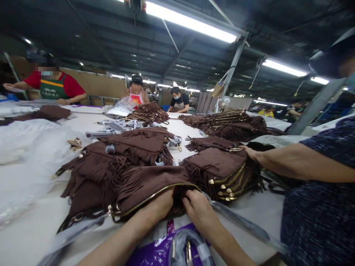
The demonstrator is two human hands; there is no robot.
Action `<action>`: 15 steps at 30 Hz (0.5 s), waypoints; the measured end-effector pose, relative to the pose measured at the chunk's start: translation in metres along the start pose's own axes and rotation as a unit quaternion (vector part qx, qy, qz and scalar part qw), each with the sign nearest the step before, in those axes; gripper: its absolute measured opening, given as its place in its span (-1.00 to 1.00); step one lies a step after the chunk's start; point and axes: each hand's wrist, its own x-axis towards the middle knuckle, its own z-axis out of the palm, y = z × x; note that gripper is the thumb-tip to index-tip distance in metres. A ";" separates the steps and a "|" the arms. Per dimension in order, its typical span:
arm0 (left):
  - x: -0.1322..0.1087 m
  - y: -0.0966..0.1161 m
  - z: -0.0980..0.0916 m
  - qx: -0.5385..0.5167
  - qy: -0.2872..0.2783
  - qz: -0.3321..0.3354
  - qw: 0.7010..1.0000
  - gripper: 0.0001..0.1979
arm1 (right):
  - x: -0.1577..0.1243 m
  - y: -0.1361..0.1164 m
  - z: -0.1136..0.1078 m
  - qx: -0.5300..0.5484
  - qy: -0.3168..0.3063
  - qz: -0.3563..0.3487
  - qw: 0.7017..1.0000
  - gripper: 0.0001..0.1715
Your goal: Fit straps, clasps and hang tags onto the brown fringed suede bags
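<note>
A brown suede fringed handbag lies in front of me with its gold zipper undone. My left hand reaches into the opening, and its fingers are hidden inside. At the right end of the opening, my right hand has its fingers bent over the bag's edge, gripping it. Below my hands sits a shiny purple package, with a plastic-wrapped strap on it. Another wrapped strap runs off to the right of the bag.
More brown fringed bags are piled beyond mine. A co-worker's hand touches a stack of bags on the right. Clear plastic covers the table's left side. Several people stand around the white table; a metal post rises at right.
</note>
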 end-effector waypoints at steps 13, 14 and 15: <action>-0.002 0.039 -0.056 -0.423 -0.134 -0.164 0.881 -0.84 | 0.037 -0.039 -0.018 0.264 0.181 -0.043 0.946 -0.71; -0.003 0.038 -0.050 -0.451 -0.140 -0.167 0.866 -0.80 | 0.042 -0.043 -0.018 0.288 0.169 -0.032 0.942 -0.73; -0.004 0.036 -0.044 -0.478 -0.135 -0.164 0.853 -0.77 | 0.045 -0.047 -0.019 0.308 0.152 -0.028 0.939 -0.76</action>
